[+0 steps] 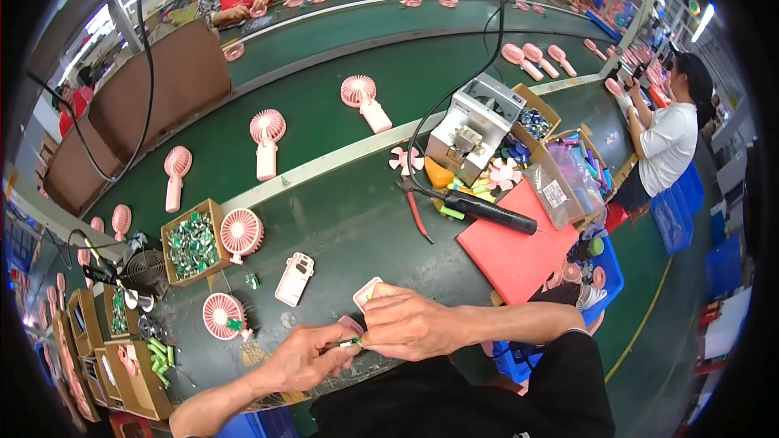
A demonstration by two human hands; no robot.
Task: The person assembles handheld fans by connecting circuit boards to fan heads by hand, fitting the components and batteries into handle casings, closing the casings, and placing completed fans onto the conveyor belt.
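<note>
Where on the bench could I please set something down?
Bare bench shows between the left pink casing and the pliers, and between the right hand and red sheet. It is crowded around the metal machine and circuit-board box.

Head-Worn Fisheye Looks Down and Forward

The left of two side-by-side head cameras looks from above the person's left hand [316, 354] and right hand [412, 323], which are near, low in the view. Black clothing [454, 410] shows on the wearer's side of the hands. Beyond them the surface [357, 203] and a green belt [312, 118] run aslant; farther off, a seated co-worker [667, 134] appears to their right. Edges bend toward the dark rim.
</note>
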